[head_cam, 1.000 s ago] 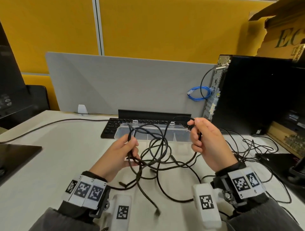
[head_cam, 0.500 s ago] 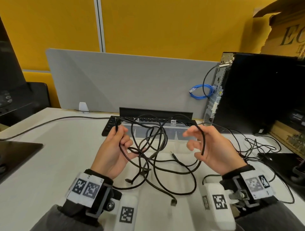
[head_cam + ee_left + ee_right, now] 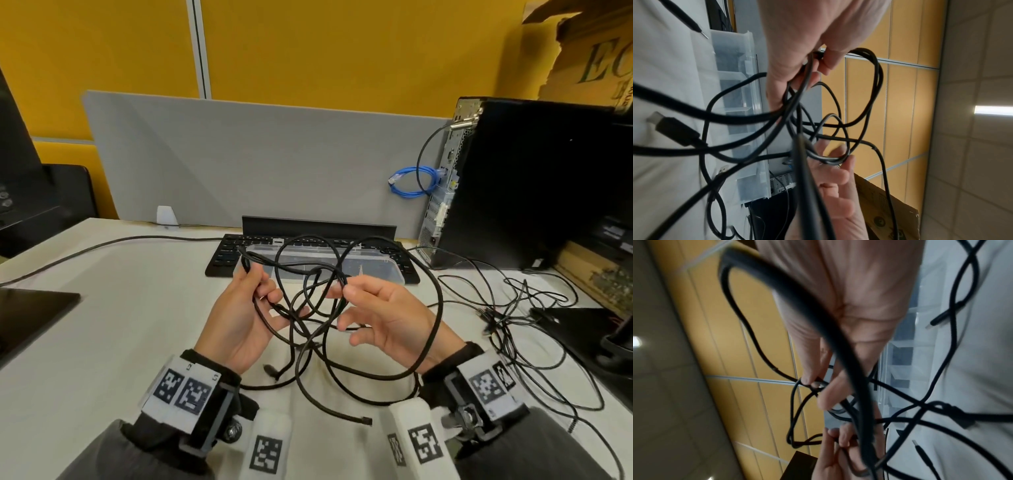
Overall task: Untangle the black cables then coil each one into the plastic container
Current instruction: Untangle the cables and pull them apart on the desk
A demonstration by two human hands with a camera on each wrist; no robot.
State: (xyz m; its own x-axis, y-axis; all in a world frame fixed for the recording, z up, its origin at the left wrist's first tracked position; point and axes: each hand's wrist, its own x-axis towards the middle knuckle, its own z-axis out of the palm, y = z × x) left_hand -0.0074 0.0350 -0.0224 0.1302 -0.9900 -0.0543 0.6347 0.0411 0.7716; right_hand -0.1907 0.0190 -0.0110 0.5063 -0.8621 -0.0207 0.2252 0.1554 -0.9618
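A tangle of black cables (image 3: 315,308) hangs in the air between both hands above the white desk. My left hand (image 3: 250,301) grips a cable end near a plug, fingers curled round the strands (image 3: 809,68). My right hand (image 3: 363,301) pinches strands at the knot between thumb and forefinger (image 3: 813,382), its other fingers spread. One big loop (image 3: 435,308) runs over my right wrist. Loose ends (image 3: 364,419) trail on the desk near my wrists. The clear plastic container (image 3: 383,263) stands just behind the hands, in front of the keyboard.
A black keyboard (image 3: 222,257) lies behind the container, before a grey divider (image 3: 260,164). A black computer tower (image 3: 527,185) stands at the right with thin cables (image 3: 513,308) spread on the desk. A dark laptop (image 3: 30,308) lies at the left.
Both hands have lifted the tangle and come closer together. My right hand let go of its earlier grip and now pinches the knot in the middle.
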